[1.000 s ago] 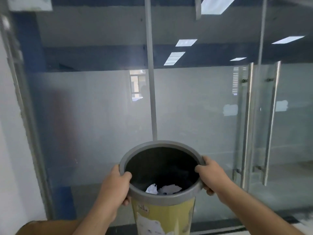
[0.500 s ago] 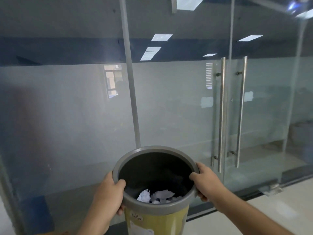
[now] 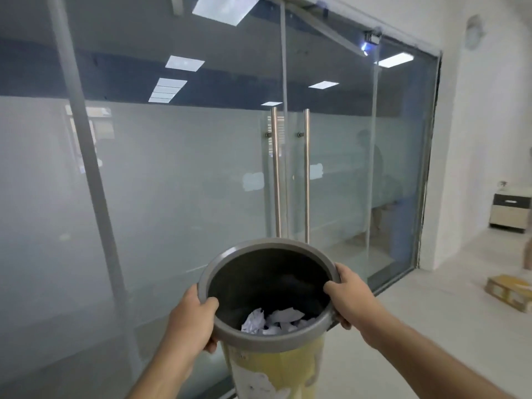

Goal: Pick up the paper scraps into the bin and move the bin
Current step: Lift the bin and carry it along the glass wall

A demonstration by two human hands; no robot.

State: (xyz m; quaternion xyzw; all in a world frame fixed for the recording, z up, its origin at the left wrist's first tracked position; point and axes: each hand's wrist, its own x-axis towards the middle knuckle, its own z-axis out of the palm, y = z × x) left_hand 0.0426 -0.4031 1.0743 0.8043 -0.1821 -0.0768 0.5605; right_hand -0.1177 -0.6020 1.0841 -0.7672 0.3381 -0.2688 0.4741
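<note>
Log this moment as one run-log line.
phase: carrying | bin: held by rim | left hand, right hand: gripping | paper scraps: inside

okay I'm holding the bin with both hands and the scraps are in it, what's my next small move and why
Probably keep carrying the bin toward the open floor on your right: both hands grip its rim, the paper scraps are inside, and glass doors stand ahead.

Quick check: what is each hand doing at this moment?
Left hand: closed on the grey rim of the bin, thumb inside.
Right hand: closed on the rim's opposite side, thumb inside.
</note>
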